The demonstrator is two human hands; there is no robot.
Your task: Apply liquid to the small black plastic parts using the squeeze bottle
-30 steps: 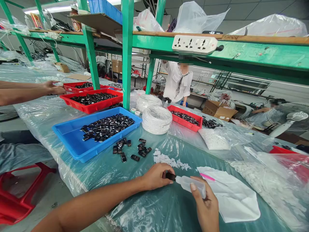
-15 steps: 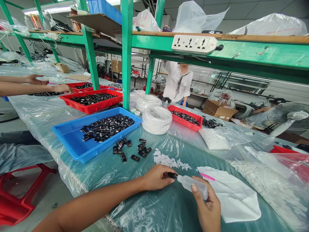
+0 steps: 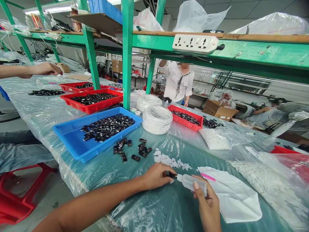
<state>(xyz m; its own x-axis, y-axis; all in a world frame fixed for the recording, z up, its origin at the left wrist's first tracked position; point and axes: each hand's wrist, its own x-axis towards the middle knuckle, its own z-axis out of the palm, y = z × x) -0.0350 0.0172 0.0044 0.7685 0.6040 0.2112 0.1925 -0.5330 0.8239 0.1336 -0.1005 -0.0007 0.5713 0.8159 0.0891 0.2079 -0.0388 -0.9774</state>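
My left hand (image 3: 158,175) pinches a small black part (image 3: 172,175) just above the plastic-covered table (image 3: 145,209). My right hand (image 3: 205,201) is wrapped round a small translucent squeeze bottle (image 3: 191,183), its nozzle pointing left and touching the black part. Several more loose black parts (image 3: 131,149) lie just beyond my left hand. A little heap of small white pieces (image 3: 171,161) sits behind the bottle. A blue tray (image 3: 72,145) full of black parts stands to the left.
White paper (image 3: 234,196) with a pink stick (image 3: 207,176) lies to the right. Coils of white wire (image 3: 156,119), red trays (image 3: 93,106) (image 3: 185,124) and bags of white pieces (image 3: 214,138) lie further back. A green post (image 3: 127,54) carries a shelf. Another person's hand (image 3: 45,68) is at far left; someone stands behind.
My hands have barely moved, the bottle nozzle staying at the black part. The other person's hands at far left lifted off the table and drew back towards the left.
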